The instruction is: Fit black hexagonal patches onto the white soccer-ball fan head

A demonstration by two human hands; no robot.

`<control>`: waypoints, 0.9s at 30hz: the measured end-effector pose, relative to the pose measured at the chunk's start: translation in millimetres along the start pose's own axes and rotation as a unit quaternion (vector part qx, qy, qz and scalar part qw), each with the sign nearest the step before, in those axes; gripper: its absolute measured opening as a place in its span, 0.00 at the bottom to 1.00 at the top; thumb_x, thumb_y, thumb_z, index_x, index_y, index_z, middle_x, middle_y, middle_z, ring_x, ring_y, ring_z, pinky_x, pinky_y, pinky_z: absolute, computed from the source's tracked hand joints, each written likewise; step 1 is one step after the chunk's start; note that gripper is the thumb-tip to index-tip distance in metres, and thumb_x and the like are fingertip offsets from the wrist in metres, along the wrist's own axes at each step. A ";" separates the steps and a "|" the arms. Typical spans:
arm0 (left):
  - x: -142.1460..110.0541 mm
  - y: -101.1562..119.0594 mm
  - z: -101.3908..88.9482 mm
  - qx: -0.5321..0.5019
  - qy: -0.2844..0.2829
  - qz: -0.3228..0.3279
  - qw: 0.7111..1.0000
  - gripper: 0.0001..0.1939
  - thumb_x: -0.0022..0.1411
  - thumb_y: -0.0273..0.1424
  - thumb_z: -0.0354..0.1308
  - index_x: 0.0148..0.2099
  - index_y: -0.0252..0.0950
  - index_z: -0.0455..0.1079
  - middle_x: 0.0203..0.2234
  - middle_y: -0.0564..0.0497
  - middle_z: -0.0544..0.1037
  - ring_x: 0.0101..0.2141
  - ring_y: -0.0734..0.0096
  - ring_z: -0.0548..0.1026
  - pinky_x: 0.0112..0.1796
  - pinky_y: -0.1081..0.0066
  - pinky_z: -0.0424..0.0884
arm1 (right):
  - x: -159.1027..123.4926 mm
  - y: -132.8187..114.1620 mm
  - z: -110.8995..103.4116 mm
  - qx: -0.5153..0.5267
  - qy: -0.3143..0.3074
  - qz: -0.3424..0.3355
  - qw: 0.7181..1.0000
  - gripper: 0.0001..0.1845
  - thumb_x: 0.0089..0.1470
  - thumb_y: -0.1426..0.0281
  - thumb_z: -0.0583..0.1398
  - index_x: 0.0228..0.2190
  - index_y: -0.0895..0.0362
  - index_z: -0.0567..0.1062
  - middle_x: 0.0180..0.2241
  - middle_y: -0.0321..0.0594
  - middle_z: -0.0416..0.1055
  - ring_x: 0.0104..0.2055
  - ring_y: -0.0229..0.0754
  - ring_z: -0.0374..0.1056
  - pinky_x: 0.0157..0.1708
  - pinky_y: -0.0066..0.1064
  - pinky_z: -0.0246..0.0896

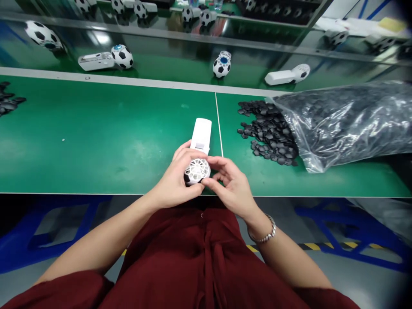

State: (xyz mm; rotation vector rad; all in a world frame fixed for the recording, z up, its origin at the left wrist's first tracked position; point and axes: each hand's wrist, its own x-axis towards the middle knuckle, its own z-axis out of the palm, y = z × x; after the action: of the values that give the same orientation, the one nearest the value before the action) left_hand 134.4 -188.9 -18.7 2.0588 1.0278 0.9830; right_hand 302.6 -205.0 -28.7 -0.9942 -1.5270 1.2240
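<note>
Right at the near edge of the green table [96, 141], both hands are wrapped around a small white handheld fan [199, 150]. Its round head, a white honeycomb-like grille, faces up toward the camera, and its flat white handle points away across the table surface. The left hand [175, 180] cups the fan's head from the left side, fingers curled around it and thumb pressed near the grille's edge, so it is grasping the fan. The right hand [230, 184] closes in from the right, its fingertips [209, 182] pinched against the lower rim of the head; whether a small piece sits between those fingertips cannot be told. A beaded silver bracelet [265, 234] circles the right wrist.

Off to the right, a pile of small black pieces [267, 131] lies spread on the table, spilling from the mouth of a clear plastic bag [347, 120] that is stuffed with more of them and lies on its side. Another scatter of black pieces [8, 101] sits at the far left edge.

Beyond the table runs a darker green belt [167, 64], carrying finished fans with football-patterned heads: one lying on its side at left [107, 59], one with its head toward us in the middle [222, 65], and another lying at right [288, 75]. More football-patterned heads sit further back, small and blurred.
</note>
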 end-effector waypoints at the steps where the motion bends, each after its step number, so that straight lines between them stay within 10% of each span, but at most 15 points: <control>1: -1.4 0.7 0.6 0.001 0.001 -0.002 1.000 0.24 0.48 0.26 0.58 0.49 0.39 0.61 0.47 0.45 0.67 0.59 0.52 0.53 0.55 0.45 0.53 | 0.7 -0.6 -4.4 -0.015 -0.016 -0.004 1.000 0.17 0.51 0.68 0.63 0.43 0.53 0.68 0.46 0.41 0.67 0.46 0.43 0.66 0.31 0.28 0.66; 5: -4.7 0.6 1.8 -0.013 -0.013 -0.016 1.000 0.25 0.49 0.32 0.64 0.50 0.40 0.62 0.51 0.45 0.67 0.60 0.51 0.51 0.55 0.46 0.55 | 6.0 -0.3 -44.2 -0.204 0.045 -0.025 0.978 0.07 0.54 0.65 0.60 0.35 0.55 0.73 0.36 0.40 0.70 0.37 0.41 0.67 0.32 0.31 0.64; 12: -4.3 -0.1 1.8 -0.015 -0.014 -0.021 1.000 0.25 0.49 0.30 0.63 0.50 0.40 0.62 0.52 0.44 0.66 0.61 0.52 0.51 0.54 0.46 0.56 | 13.8 21.0 -121.2 -0.516 0.206 -0.009 0.831 0.11 0.51 0.62 0.59 0.30 0.57 0.76 0.30 0.41 0.67 0.30 0.42 0.63 0.34 0.36 0.61; 27: -7.3 0.5 3.3 -0.009 -0.008 -0.013 1.000 0.26 0.50 0.30 0.61 0.52 0.39 0.61 0.52 0.44 0.66 0.61 0.54 0.50 0.56 0.48 0.54 | 10.0 28.6 -119.3 -0.424 0.188 -0.036 0.885 0.09 0.51 0.63 0.60 0.29 0.56 0.71 0.28 0.38 0.68 0.28 0.40 0.63 0.31 0.33 0.61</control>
State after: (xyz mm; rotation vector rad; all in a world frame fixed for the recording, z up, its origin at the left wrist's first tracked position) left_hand 134.3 -196.0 -22.5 2.0308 1.0323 0.9585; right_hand 416.4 -160.8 -44.2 -1.5964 -1.7666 0.2167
